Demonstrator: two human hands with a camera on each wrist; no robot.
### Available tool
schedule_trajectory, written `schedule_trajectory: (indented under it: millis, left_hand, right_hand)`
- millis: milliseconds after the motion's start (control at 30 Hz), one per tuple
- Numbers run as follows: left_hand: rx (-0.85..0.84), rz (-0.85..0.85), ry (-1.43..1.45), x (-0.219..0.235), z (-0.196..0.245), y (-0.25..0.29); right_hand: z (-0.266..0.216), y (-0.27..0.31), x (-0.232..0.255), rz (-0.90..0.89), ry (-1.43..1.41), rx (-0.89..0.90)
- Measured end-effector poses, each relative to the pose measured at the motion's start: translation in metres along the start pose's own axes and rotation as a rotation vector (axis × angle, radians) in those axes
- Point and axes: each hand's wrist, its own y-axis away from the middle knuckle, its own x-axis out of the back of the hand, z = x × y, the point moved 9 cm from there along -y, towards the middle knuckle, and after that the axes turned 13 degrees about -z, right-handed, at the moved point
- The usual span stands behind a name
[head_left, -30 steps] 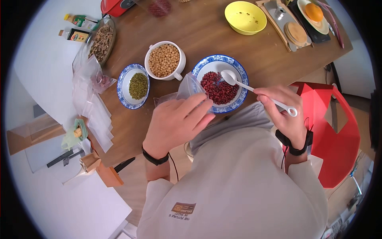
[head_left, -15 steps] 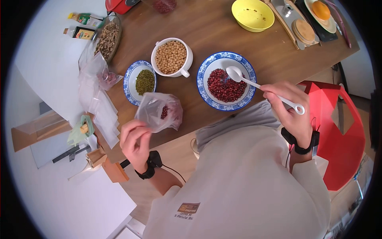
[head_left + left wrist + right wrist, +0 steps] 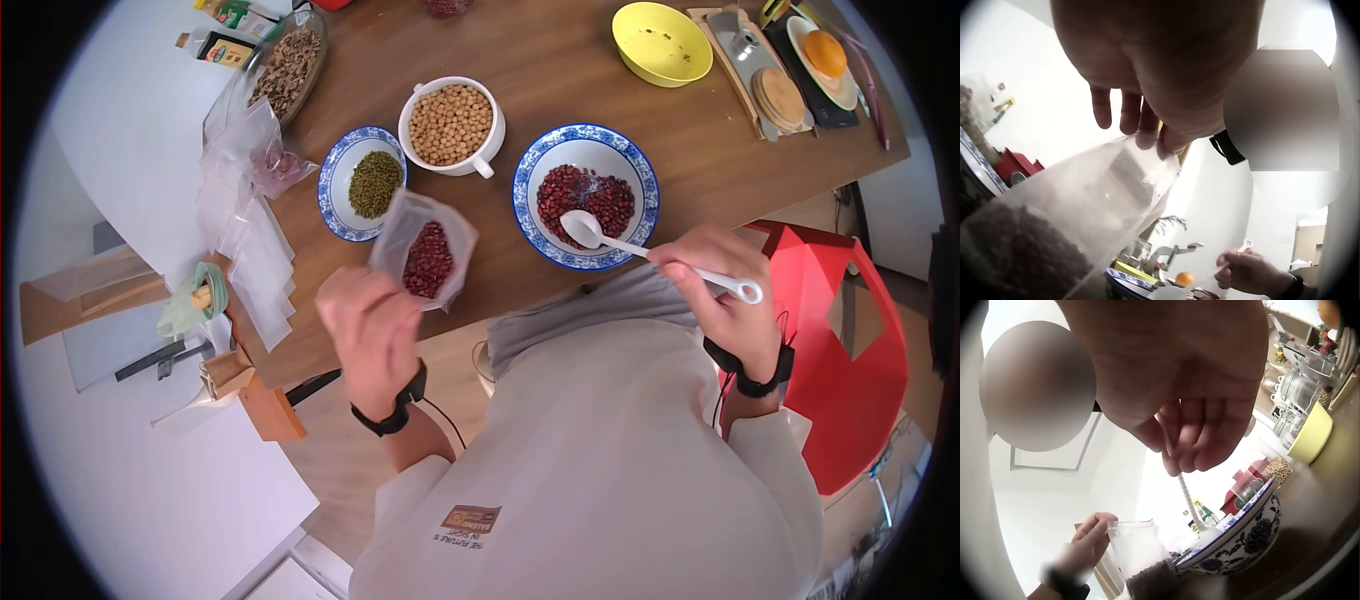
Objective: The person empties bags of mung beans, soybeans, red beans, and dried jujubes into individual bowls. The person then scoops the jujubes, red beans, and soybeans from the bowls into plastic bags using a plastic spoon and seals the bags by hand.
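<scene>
My left hand [image 3: 370, 335] pinches the top edge of a clear plastic bag [image 3: 455, 245] with dark red beans in its lower part. In the left wrist view the bag [image 3: 1107, 194] hangs from the thumb and fingertips. My right hand [image 3: 722, 290] grips the handle of a white spoon [image 3: 582, 229], whose bowl is over the red beans [image 3: 600, 200] in a blue-rimmed bowl [image 3: 525, 215]. In the right wrist view the spoon's twisted handle [image 3: 1186, 495] comes down from the fingertips to the bowl [image 3: 1254, 540].
Behind the bag are a small bowl of green beans [image 3: 335, 165] and a white two-handled pot of chickpeas [image 3: 490, 150]. Flat plastic bags [image 3: 255, 280] lie at the table's left edge. A yellow bowl [image 3: 640, 60] and a wooden tray [image 3: 735, 80] stand at the back right.
My left hand has moved left from beside the large bowl with the bag, which now hangs more upright with its beans showing. The spoon's bowl has shifted toward the near side of the beans.
</scene>
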Motion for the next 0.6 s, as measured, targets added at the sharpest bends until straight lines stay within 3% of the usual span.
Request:
schedule_trajectory:
  millis: [33, 167, 467, 600]
  left_hand:
    - [-0.095, -0.090, -0.080, -0.013, 0.016, -0.012]
    - [-0.259, -0.166, -0.037, -0.051, 0.044, -0.043]
    - [-0.275, -0.219, 0.042, -0.081, 0.047, -0.056]
    - [-0.232, -0.208, 0.086, -0.078, 0.039, -0.053]
  right_hand:
    - [0.001, 0.000, -0.003, -0.005, 0.000, -0.005]
    - [0.003, 0.002, -0.001, 0.049, 0.056, -0.018]
    - [-0.001, 0.005, 0.016, 0.148, 0.248, 0.034]
    - [0.003, -0.001, 0.007, 0.113, 0.271, 0.053]
